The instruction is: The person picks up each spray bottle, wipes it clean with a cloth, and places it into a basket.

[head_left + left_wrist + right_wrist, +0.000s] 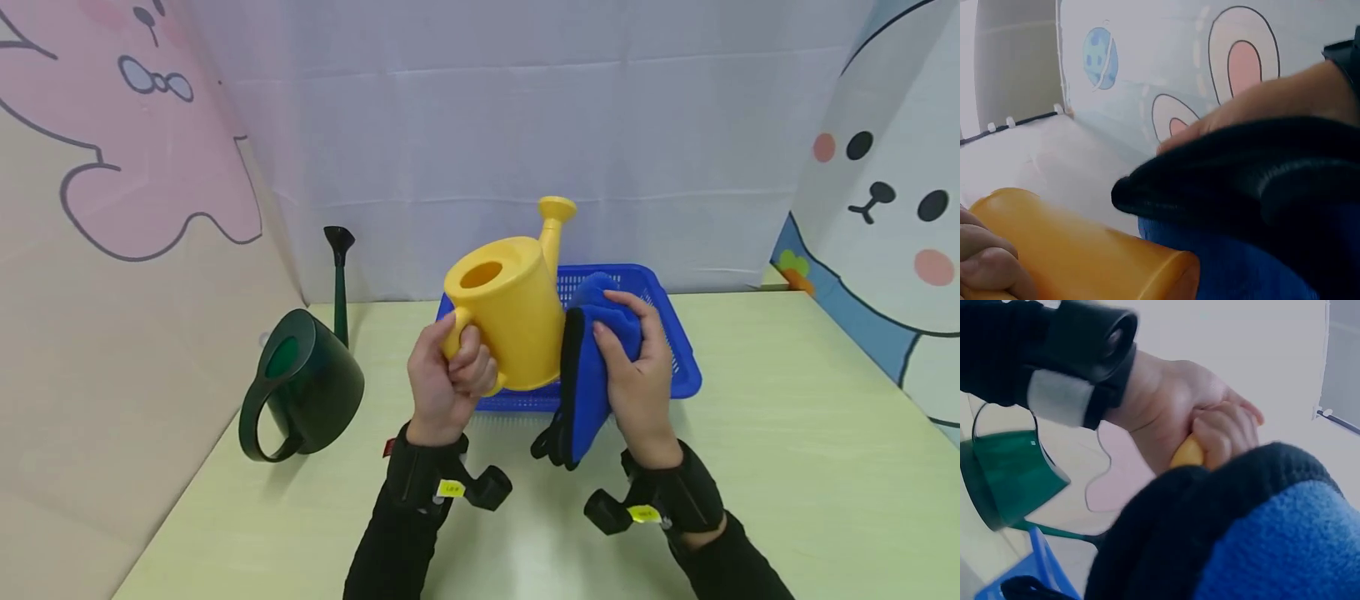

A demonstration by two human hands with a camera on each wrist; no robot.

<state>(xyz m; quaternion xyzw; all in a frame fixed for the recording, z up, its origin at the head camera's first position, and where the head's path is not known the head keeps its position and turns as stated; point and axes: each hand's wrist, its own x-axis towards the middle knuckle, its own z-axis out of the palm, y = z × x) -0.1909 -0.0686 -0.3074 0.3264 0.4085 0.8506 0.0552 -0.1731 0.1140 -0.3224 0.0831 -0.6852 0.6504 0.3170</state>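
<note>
My left hand point(448, 379) grips the handle of a yellow watering can point(517, 321), holding it raised with its spout tilted up to the right. A folded blue cloth with black trim point(588, 383) is in my right hand point(641, 375), pinched between thumb and fingers. The cloth is beside the can's right side, close to or against it. In the left wrist view, the cloth's black edge point(1229, 169) covers much of the picture, and the can's body point(1079, 250) shows at lower left. The right wrist view has the blue fabric point(1285, 544) up close, with most of the can hidden.
A dark green watering can point(322, 392) with a long spout stands tilted on the table's left side. Behind the hands sits a blue plastic basket point(682, 367). White curtain point(480, 133) and cartoon-printed panels enclose the pale table point(787, 467).
</note>
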